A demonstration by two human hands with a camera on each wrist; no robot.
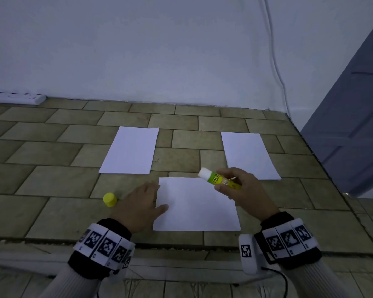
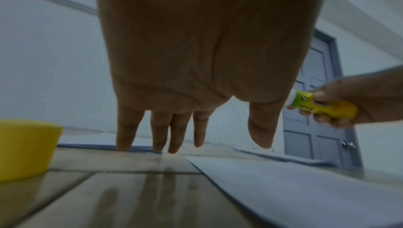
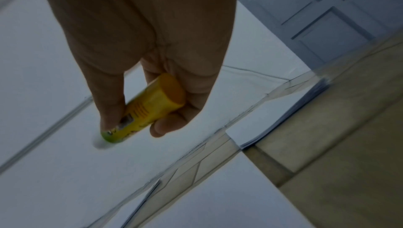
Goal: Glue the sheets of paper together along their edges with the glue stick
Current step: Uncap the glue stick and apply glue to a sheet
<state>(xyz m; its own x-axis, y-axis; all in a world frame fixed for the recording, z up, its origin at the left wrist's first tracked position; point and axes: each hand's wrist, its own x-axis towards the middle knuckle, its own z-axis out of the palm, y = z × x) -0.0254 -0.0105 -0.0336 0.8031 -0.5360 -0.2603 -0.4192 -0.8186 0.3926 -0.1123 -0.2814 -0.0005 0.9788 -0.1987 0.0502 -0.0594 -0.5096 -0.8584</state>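
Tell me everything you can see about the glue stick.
The glue stick is a small yellow and green tube, plastic by its look, with a printed label and a white tip. Its cap is off and stands on the tiled floor. The right hand grips the tube in the air, tilted, tip up-left, over the near sheet.

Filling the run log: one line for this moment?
right hand holds uncapped glue stick | left hand on near sheet edge | cap on floor
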